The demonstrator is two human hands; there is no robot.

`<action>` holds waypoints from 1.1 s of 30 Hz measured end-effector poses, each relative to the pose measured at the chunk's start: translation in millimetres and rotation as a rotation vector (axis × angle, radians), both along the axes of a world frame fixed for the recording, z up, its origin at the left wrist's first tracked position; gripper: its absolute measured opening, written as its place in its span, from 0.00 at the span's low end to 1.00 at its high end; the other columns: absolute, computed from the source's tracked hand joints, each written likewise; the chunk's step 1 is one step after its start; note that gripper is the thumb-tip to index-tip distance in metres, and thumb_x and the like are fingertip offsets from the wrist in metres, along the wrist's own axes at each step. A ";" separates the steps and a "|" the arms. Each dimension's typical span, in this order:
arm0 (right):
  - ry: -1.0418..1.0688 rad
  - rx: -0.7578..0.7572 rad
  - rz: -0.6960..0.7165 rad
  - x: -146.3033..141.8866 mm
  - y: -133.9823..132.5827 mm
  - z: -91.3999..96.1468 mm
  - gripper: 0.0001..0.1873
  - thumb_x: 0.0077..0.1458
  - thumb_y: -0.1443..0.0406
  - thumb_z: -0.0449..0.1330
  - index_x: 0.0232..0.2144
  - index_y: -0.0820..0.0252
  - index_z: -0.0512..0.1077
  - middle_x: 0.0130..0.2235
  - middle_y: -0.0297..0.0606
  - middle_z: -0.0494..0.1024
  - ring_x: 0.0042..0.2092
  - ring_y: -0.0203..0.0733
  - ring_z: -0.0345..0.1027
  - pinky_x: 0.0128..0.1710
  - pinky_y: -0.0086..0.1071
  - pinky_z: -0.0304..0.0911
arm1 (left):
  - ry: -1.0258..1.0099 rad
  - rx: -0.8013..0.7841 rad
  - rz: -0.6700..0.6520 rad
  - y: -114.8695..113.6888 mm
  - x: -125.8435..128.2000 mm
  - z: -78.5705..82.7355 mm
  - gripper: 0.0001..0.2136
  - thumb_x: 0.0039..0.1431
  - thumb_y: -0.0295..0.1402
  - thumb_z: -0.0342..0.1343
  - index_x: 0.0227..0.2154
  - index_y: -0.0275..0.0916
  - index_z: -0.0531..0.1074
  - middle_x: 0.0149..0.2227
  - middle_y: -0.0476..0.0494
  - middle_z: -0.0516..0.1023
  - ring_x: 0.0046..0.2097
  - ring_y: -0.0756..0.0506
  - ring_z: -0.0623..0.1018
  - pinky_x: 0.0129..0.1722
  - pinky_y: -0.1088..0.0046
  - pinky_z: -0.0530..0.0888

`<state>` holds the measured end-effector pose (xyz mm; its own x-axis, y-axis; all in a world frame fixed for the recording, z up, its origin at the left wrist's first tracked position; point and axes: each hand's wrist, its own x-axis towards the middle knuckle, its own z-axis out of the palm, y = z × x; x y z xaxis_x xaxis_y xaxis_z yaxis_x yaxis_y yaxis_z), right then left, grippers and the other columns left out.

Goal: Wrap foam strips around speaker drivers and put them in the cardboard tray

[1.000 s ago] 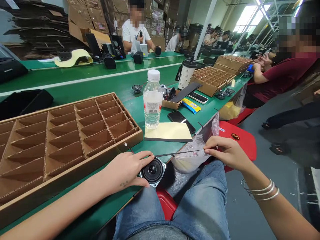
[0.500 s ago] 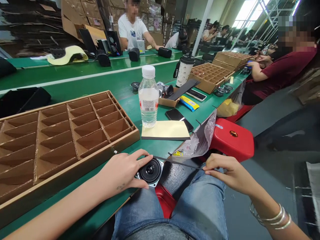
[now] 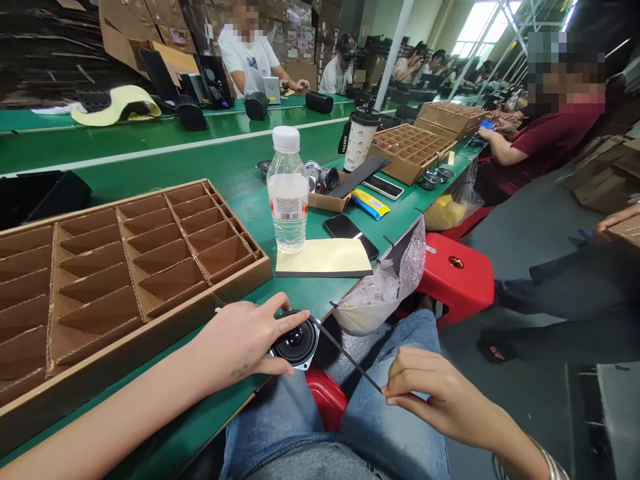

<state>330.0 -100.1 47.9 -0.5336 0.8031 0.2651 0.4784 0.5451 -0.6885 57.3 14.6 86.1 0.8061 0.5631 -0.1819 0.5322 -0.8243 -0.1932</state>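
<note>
A small round black speaker (image 3: 296,341) with a silver metal frame sits at the table's near edge. My left hand (image 3: 250,337) grips it, the index finger pressing on its upper rim and the thumb at its lower side. From under that fingertip a thin black strip (image 3: 345,353) runs taut, down and to the right. Its far end is pinched between the thumb and fingers of my right hand (image 3: 425,390), above my right thigh. Just beyond the speaker, a pale yellow sheet with a dark edge (image 3: 325,258) lies on the green table.
A divided cardboard box (image 3: 145,267) stands left. A water bottle (image 3: 288,193) rests on the yellow sheet, near a phone (image 3: 350,235) and a patterned cup (image 3: 360,140). A plastic bag (image 3: 375,300) hangs at the edge beside a red stool (image 3: 457,277). Co-workers sit around.
My right hand has moved down and slightly left, so the strip now slants more steeply. My left hand still holds the speaker. A person's legs and hand have appeared at the right.
</note>
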 end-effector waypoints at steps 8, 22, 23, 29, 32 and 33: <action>-0.046 0.227 -0.039 -5.1 53.1 11.9 0.09 0.60 0.68 0.52 0.30 0.62 0.70 0.28 0.37 0.72 0.31 0.36 0.64 0.30 0.28 0.60 | 0.053 0.147 0.297 -25.1 13.2 -2.4 0.36 0.52 0.55 0.47 0.59 0.40 0.50 0.32 0.40 0.70 0.23 0.39 0.74 0.21 0.65 0.69; 0.075 0.167 -0.153 3.3 120.9 14.2 0.11 0.56 0.59 0.57 0.28 0.61 0.72 0.28 0.37 0.72 0.28 0.36 0.63 0.26 0.28 0.57 | -0.603 -0.911 0.215 33.4 -34.8 -23.0 0.40 0.45 0.40 0.63 0.58 0.50 0.46 0.56 0.49 0.62 0.55 0.45 0.64 0.54 0.68 0.59; 0.077 0.148 -0.147 4.7 117.8 11.0 0.11 0.56 0.60 0.57 0.28 0.61 0.72 0.28 0.37 0.72 0.29 0.36 0.64 0.26 0.29 0.58 | -0.616 -0.872 0.219 32.5 -35.2 -26.0 0.39 0.44 0.42 0.63 0.57 0.50 0.48 0.55 0.49 0.63 0.55 0.44 0.64 0.54 0.67 0.59; 0.084 0.077 -0.125 7.1 103.2 -6.0 0.09 0.56 0.62 0.58 0.29 0.61 0.73 0.29 0.38 0.74 0.30 0.37 0.66 0.28 0.29 0.61 | -0.679 -0.627 0.149 27.4 -38.1 -44.0 0.34 0.38 0.55 0.59 0.48 0.46 0.62 0.50 0.45 0.70 0.49 0.43 0.70 0.46 0.68 0.63; 0.119 0.064 -0.117 6.0 100.8 -10.5 0.07 0.56 0.64 0.58 0.29 0.61 0.73 0.29 0.37 0.73 0.31 0.37 0.67 0.30 0.30 0.62 | -0.704 -0.504 0.072 25.4 -39.0 -52.9 0.33 0.41 0.58 0.55 0.47 0.43 0.63 0.51 0.41 0.70 0.50 0.44 0.71 0.47 0.68 0.60; 0.127 0.060 -0.117 5.7 100.2 -11.5 0.06 0.55 0.64 0.59 0.29 0.61 0.73 0.29 0.37 0.73 0.31 0.37 0.66 0.30 0.30 0.62 | -0.708 -0.470 0.048 25.0 -39.3 -55.3 0.33 0.42 0.58 0.53 0.47 0.43 0.63 0.51 0.40 0.70 0.50 0.44 0.71 0.47 0.67 0.59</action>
<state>335.7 0.1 36.4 -0.3971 0.8384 0.3733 0.4521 0.5327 -0.7155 18.0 39.6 30.8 0.7953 0.5916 0.1325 0.4348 -0.7089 0.5554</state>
